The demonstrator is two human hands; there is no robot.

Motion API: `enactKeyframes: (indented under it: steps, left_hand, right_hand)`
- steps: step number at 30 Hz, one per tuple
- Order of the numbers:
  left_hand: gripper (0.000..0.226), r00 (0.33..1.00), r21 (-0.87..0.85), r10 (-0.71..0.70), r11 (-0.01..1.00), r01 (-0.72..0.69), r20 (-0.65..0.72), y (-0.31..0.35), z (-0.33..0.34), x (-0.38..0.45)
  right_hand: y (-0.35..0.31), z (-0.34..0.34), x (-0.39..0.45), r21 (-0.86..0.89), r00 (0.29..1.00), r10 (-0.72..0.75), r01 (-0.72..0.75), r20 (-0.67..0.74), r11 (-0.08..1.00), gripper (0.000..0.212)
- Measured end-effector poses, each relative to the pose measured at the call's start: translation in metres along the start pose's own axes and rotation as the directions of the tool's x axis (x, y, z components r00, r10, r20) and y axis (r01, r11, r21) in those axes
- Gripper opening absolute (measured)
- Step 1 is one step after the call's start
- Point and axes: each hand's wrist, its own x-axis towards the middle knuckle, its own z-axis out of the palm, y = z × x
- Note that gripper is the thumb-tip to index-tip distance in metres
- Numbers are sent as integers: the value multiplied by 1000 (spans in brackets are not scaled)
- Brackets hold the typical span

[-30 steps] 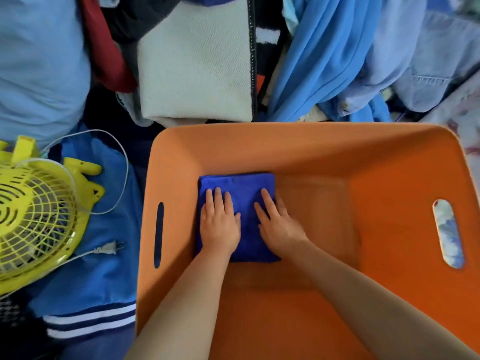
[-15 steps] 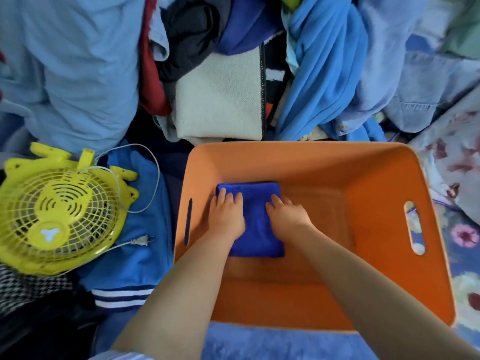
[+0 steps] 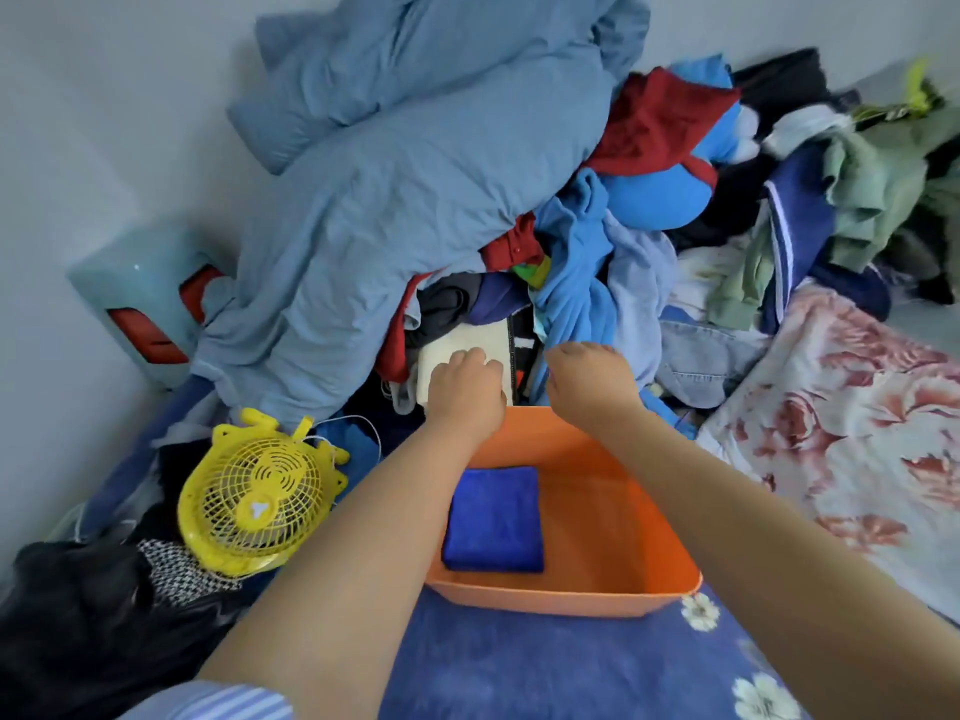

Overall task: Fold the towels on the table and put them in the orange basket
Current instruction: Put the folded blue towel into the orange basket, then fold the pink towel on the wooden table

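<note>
A folded dark blue towel (image 3: 493, 519) lies flat in the left part of the orange basket (image 3: 571, 600), with nothing touching it. Both hands are above and beyond the basket's far rim, at the clothes pile. My left hand (image 3: 465, 392) lies on a folded cream cloth (image 3: 436, 363) with its fingers bent over it; a grip does not show. My right hand (image 3: 592, 381) hangs beside a light blue garment (image 3: 576, 304), fingers curled away from the camera and hidden.
A tall heap of clothes and a grey-blue duvet (image 3: 405, 189) rises behind the basket. A yellow fan (image 3: 257, 504) with its cord lies to the left. A floral sheet (image 3: 857, 433) spreads to the right, a dark blue floral cloth (image 3: 519, 667) in front.
Both hands lifted off the blue towel in the basket and moved forward to the pile behind it. The camera pulled back and up.
</note>
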Motion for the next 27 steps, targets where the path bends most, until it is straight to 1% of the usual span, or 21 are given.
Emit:
enactKeyframes:
  steps: [4, 6, 11, 15, 18, 20, 23, 26, 27]
  left_hand:
    - [28, 997, 51, -45, 998, 49, -64, 6, -70, -53]
    - [27, 994, 64, -76, 995, 81, -75, 9, -98, -81]
    - [27, 991, 104, -107, 988, 115, -78, 14, -144, -147]
    - [29, 992, 103, -81, 990, 91, -102, 22, -171, -193]
    - [29, 993, 119, -12, 993, 26, -115, 34, -186, -227]
    - [30, 992, 115, 25, 993, -11, -124, 44, -192, -246]
    - [31, 982, 113, 149, 984, -137, -114, 65, -196, -274]
    - [33, 958, 99, 277, 958, -269, -73, 107, -195, -304]
    - [33, 937, 87, 344, 937, -339, -54, 133, -195, -317]
  right_hand:
    - [-22, -71, -42, 44, 989, -31, 38, -141, 998, 11]
    - [-35, -98, -66, 46, 983, -54, 63, -174, 997, 9]
    - [-59, -143, -120, 16, 977, -60, 64, -206, 998, 29]
    - [-77, -171, -166, -2, 958, -50, 51, -281, 999, 29]
    - [-91, -187, -210, -14, 945, 5, -10, -328, 1000, 19]
    - [-95, -194, -236, -28, 938, 44, -57, -344, 998, 17]
    - [-100, -202, -287, -60, 925, 170, -202, -339, 978, 27]
    - [-95, -210, -353, -49, 890, 310, -345, -336, 937, 28]
    - [-90, -216, -387, -46, 862, 371, -410, -345, 911, 26]
